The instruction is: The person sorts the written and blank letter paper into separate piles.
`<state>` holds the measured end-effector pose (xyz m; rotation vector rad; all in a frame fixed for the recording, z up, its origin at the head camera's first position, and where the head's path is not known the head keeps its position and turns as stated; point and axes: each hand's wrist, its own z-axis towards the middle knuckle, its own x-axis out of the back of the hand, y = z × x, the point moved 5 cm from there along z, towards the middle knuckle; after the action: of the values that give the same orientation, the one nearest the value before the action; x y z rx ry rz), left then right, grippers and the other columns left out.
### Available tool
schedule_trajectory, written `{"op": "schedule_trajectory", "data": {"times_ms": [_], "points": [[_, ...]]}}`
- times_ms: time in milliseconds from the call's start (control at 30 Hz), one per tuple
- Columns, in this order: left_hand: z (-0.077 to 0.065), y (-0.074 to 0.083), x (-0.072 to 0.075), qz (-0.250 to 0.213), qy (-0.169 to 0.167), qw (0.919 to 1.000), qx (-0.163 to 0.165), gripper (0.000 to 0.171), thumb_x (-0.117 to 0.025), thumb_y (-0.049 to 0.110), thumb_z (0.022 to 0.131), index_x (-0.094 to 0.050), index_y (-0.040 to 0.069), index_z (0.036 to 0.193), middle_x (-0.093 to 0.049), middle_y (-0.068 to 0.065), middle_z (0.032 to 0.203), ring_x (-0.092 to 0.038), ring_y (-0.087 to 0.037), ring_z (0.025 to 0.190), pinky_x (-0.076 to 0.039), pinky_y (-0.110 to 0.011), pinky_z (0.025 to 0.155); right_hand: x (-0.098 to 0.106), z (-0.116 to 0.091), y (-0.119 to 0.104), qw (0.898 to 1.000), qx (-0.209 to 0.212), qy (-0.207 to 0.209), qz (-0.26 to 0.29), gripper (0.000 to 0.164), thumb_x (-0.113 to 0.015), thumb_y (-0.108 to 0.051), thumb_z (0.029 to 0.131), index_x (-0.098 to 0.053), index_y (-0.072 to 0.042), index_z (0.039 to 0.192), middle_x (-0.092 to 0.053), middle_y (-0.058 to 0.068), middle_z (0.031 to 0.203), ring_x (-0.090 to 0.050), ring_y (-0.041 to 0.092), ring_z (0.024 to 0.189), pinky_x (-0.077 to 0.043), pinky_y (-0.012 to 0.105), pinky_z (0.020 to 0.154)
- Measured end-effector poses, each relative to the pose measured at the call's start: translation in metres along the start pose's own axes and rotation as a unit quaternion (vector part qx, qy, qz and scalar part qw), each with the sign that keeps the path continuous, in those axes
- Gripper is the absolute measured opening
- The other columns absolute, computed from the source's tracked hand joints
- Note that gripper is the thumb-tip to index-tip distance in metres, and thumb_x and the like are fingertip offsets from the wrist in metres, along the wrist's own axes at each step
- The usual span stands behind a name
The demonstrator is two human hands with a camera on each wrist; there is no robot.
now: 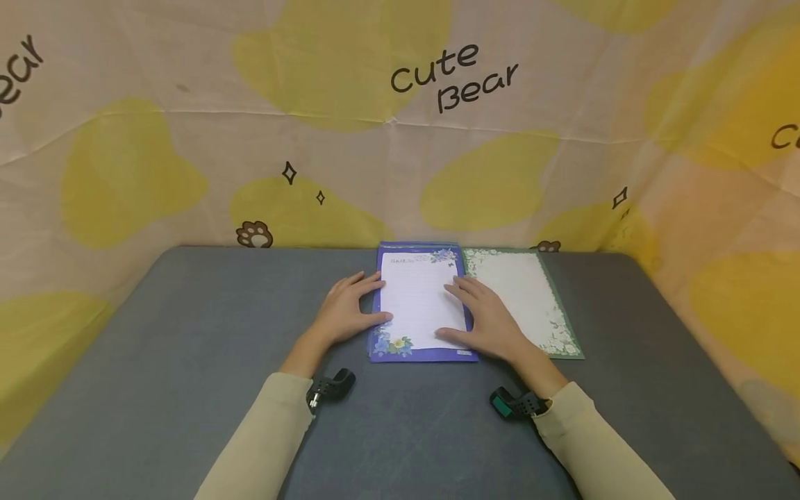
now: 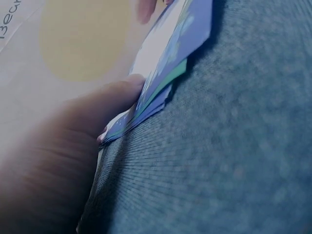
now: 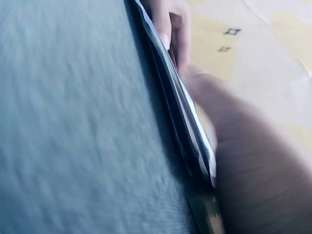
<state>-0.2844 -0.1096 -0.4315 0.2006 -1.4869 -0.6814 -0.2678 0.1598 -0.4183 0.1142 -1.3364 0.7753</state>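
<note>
A stack of blue-bordered sheets lies at the middle of the table, with flowers in two corners and small writing at the top of the uppermost one. At its left edge is my left hand, fingers stretched out and thumb resting on the paper. Over the right part of the stack lies my right hand, its fingers and thumb spread. In the left wrist view the stack's layers fan out slightly, a green one among the blue. The right wrist view shows the stack's edge side-on, blurred.
A green-bordered floral sheet lies to the right, partly under the blue stack. The grey table meets a yellow-patterned cloth at the back. Black wrist devices sit at both cuffs.
</note>
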Motion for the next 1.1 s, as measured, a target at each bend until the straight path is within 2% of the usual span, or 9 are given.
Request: {"op": "schedule_trajectory", "data": {"times_ms": [133,400,700,967,1100], "points": [[0.001,0.001,-0.001,0.011,-0.015,0.9998,0.001,0.083,-0.076,0.061,0.079,-0.051,0.024,0.15,-0.043,0.0,0.161,-0.028,-0.035,0.155,-0.019,-0.066,0.123,-0.007,-0.001,-0.006,0.999,0.007,-0.05,-0.018,0.09,-0.071,-0.061,0.083,-0.043,-0.014,0.154,-0.035,0.013,0.164,-0.029,0.036,0.154,-0.022,0.062,0.124],[0.001,0.006,-0.005,0.038,-0.063,0.997,-0.026,0.106,-0.079,0.072,0.067,-0.044,0.024,0.154,-0.034,0.003,0.166,-0.018,-0.029,0.159,-0.006,-0.058,0.129,-0.011,-0.003,-0.005,0.995,0.012,-0.089,-0.038,0.089,-0.064,-0.065,0.086,-0.04,-0.015,0.156,-0.034,0.013,0.165,-0.029,0.035,0.154,-0.018,0.062,0.125],[0.0,0.011,-0.003,0.046,-0.069,0.9958,-0.038,0.105,-0.081,0.07,0.068,-0.046,0.02,0.153,-0.038,-0.001,0.164,-0.021,-0.032,0.158,-0.006,-0.06,0.128,-0.012,0.0,-0.005,0.995,0.014,-0.085,-0.051,0.091,-0.066,-0.067,0.084,-0.044,-0.013,0.154,-0.038,0.014,0.163,-0.034,0.035,0.152,-0.021,0.061,0.125],[0.001,0.009,-0.004,0.048,-0.06,0.9962,-0.041,0.103,-0.081,0.069,0.068,-0.047,0.021,0.152,-0.041,-0.001,0.163,-0.022,-0.032,0.157,-0.006,-0.059,0.128,-0.011,0.0,-0.005,0.996,0.003,-0.076,-0.043,0.09,-0.068,-0.067,0.083,-0.047,-0.012,0.152,-0.042,0.013,0.161,-0.038,0.035,0.15,-0.021,0.06,0.125],[0.001,0.009,-0.004,0.037,-0.053,0.9972,-0.039,0.094,-0.08,0.066,0.072,-0.052,0.023,0.149,-0.043,0.0,0.161,-0.023,-0.031,0.157,-0.006,-0.058,0.128,-0.009,0.0,-0.006,0.998,-0.003,-0.056,-0.039,0.085,-0.069,-0.063,0.084,-0.051,-0.011,0.149,-0.047,0.013,0.157,-0.043,0.036,0.146,-0.024,0.058,0.125]]}}
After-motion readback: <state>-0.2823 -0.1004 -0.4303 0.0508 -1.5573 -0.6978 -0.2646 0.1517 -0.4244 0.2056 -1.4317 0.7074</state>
